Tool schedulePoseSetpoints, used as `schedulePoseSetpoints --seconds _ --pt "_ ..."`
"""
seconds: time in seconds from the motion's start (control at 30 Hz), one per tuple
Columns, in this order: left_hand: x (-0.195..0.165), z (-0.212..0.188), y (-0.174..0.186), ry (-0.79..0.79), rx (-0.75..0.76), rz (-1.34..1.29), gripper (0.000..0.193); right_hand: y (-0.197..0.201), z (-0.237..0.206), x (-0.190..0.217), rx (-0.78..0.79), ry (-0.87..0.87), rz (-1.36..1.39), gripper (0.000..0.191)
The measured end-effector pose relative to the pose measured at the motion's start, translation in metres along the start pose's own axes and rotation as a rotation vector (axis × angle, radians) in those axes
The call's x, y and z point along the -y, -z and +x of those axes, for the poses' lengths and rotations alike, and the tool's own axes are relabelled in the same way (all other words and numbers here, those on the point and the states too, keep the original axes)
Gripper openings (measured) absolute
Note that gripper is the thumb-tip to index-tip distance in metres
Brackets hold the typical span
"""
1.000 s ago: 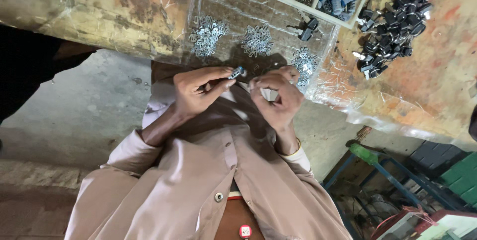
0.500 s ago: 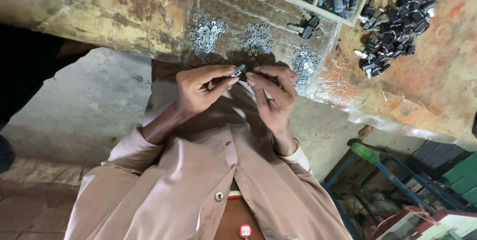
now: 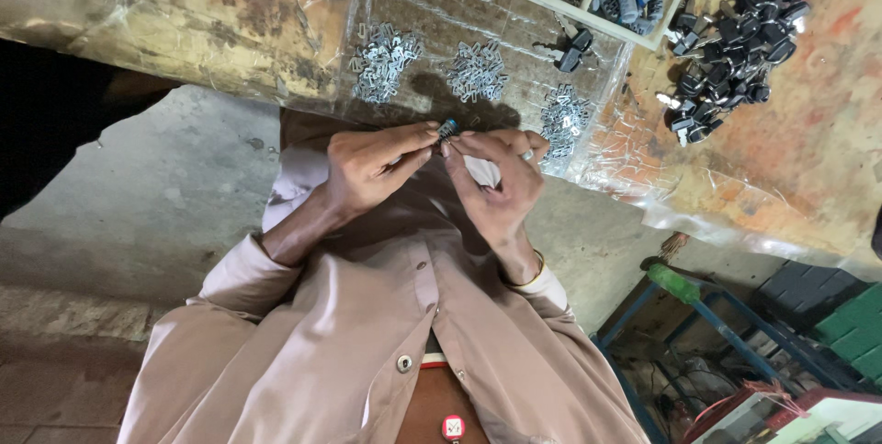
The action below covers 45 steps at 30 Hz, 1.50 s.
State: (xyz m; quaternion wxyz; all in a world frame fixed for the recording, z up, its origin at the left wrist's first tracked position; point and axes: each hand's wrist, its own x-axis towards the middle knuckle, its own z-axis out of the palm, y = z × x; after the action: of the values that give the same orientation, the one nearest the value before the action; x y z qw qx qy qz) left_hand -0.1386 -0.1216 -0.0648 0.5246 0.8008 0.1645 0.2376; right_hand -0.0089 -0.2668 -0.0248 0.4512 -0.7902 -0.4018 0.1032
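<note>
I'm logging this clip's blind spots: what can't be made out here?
- Head view: small dark part pinched between left hand and right hand; too small to identify, fingertips cover it.
- Compartment tray: cut by the top edge.
- Dark pieces: shapes too small.

At your twelve o'clock: a worn orange-brown worktable (image 3: pixel 230 12) under clear plastic sheet (image 3: pixel 634 168). At your nine: grey concrete floor (image 3: pixel 138 214). At your four: a blue metal rack (image 3: pixel 726 334) beside green crates (image 3: pixel 850 334). Light is dim and even.
</note>
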Motion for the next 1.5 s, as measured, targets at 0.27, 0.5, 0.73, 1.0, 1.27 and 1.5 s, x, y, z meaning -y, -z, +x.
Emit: schedulePoseSetpoints --seconds 0.27,0.5,0.73,1.0,1.27,1.5 --pt "0.001 -0.003 0.005 -0.059 0.014 0.033 0.021 0.016 0.023 0.006 0.206 0.133 -0.171 0.022" --pt "-0.002 0.000 0.019 -0.005 -0.031 0.012 0.023 0.003 0.027 0.002 0.191 0.278 -0.093 0.024" --pt "-0.005 -0.004 0.022 0.087 -0.132 -0.037 0.024 0.001 0.039 0.011 0.116 0.151 -0.272 0.034" --pt "0.000 -0.007 0.027 0.158 -0.201 -0.124 0.023 0.017 0.032 0.011 0.273 0.299 -0.371 0.032" --pt "0.003 -0.005 0.002 0.088 -0.115 -0.095 0.025 0.021 0.004 -0.016 0.072 0.137 -0.259 0.029" --pt "-0.001 -0.001 -0.005 0.047 -0.059 -0.066 0.026 0.008 0.005 -0.003 0.025 0.012 0.003 0.021"
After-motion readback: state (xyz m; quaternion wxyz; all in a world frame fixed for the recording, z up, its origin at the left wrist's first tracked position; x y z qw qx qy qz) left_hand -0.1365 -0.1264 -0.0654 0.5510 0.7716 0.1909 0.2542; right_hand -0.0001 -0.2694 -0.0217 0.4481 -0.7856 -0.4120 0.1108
